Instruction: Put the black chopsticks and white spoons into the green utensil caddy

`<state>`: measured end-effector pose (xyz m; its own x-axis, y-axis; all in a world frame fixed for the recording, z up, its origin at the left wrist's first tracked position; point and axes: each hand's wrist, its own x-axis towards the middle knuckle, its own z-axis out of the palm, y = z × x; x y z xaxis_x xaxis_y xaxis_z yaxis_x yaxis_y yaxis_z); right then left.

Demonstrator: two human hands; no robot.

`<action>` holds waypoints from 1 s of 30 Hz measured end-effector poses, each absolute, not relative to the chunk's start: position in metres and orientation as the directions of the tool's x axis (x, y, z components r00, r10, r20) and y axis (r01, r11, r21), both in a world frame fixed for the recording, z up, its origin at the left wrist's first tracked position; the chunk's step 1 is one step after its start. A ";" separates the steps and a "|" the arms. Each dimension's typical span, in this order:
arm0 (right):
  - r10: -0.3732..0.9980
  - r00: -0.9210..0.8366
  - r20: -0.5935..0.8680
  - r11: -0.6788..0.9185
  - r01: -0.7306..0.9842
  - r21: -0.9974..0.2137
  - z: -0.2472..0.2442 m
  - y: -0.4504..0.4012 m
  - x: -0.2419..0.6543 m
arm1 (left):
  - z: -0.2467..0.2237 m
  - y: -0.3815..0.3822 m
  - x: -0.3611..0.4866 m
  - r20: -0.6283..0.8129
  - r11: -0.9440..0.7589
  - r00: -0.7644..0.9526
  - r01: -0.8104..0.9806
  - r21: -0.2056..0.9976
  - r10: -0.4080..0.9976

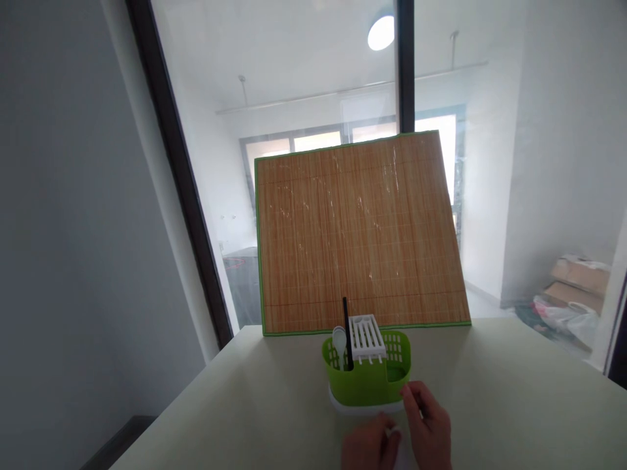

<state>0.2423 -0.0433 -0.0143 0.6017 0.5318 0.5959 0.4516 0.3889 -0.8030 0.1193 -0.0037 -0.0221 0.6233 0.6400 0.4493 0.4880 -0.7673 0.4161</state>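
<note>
A green plastic cutlery caddy [360, 385] with a white base [365, 410] stands on the table. Two pale spoons [339, 341] and a long black stick [347, 333] are upright in its left part. A white slotted rack [367, 337] sits tilted across its middle. My left hand [367, 445], smeared by motion, is closed in front of the caddy around a small white thing [394, 431] whose kind I cannot make out. My right hand [427, 421] is at the caddy's front right corner, fingers pinched together; whatever they hold, if anything, is hidden.
The pale table [274, 405] reaches to a glass partition. A bamboo mat [353, 235] with green edging leans upright behind the caddy. Dark frame posts [181, 176] divide the glass. Cardboard boxes [580, 281] and plastic bags lie beyond it on the right.
</note>
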 end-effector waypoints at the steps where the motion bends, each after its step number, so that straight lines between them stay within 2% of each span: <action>1: 0.542 0.588 0.600 0.394 0.452 -0.800 -0.015 -0.042 0.242 | -0.014 0.004 0.111 0.499 -0.778 0.597 0.480 0.405 0.628; 4: 0.634 0.497 0.593 0.405 0.440 -0.802 -0.017 -0.038 0.235 | 0.009 0.013 0.082 0.663 -0.806 0.478 0.465 0.366 0.576; 7: 0.777 0.300 0.554 0.420 0.409 -0.810 -0.022 -0.033 0.223 | 0.025 0.013 0.061 0.762 -0.826 0.413 0.494 0.273 0.499; 10: 0.854 0.111 0.508 0.424 0.414 -0.805 -0.033 -0.028 0.211 | 0.029 0.013 0.054 0.806 -0.833 0.414 0.528 0.166 0.423; 15: 0.892 0.072 0.445 0.336 0.552 -0.763 -0.053 -0.017 0.200 | 0.020 0.013 0.054 0.825 -0.859 0.473 0.512 0.028 0.309; 24: 0.929 0.056 0.367 0.246 0.647 -0.722 -0.061 -0.015 0.196 | 0.015 0.015 0.048 0.807 -0.849 0.477 0.525 0.056 0.347; 30: 0.954 0.032 0.299 0.207 0.651 -0.730 -0.065 -0.013 0.201 | 0.062 0.031 0.031 0.880 -0.828 0.340 0.552 0.098 0.331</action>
<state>0.2007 -0.0125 -0.0646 0.0321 0.9538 0.2987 0.6515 0.2066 -0.7300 0.0313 0.0312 0.0617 0.3401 0.3312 0.8802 0.5518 -0.8281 0.0984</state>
